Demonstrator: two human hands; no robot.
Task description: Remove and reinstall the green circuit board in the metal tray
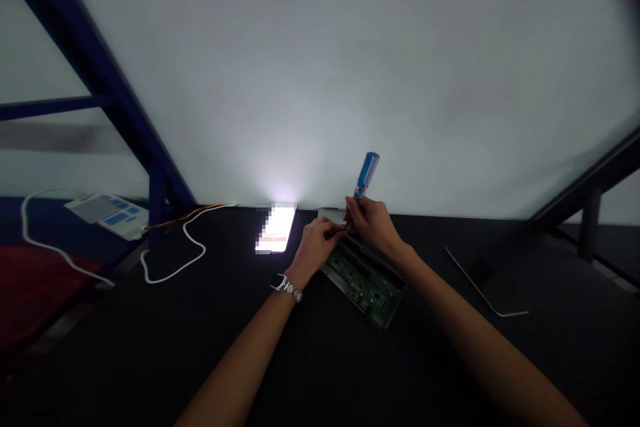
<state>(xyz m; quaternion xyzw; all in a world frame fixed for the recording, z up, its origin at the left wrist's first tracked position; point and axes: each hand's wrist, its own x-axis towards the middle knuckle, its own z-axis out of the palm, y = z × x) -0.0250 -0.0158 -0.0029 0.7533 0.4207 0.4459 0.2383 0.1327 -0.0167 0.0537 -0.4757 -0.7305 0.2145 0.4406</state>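
Note:
A green circuit board (367, 283) in a thin metal frame lies slantwise on the black table. Around a blue-handled screwdriver (367, 172) the fingers of my right hand (371, 220) are closed, with the handle pointing up and leaning slightly right. Its tip is down at the far end of the board, hidden by my fingers. My left hand (316, 243), with a metal-band watch (287, 285) on the wrist, has thumb and forefinger pinched close to the screwdriver's lower end. What sits between those fingertips is too small to make out.
Left of my hands a phone (277, 230) with a bright screen lies near the wall. A white cable (173, 277) curls farther left, near a white and blue panel (113, 212). An L-shaped metal rod (475, 285) rests at right. A dark blue frame post (107, 90) slants up at left.

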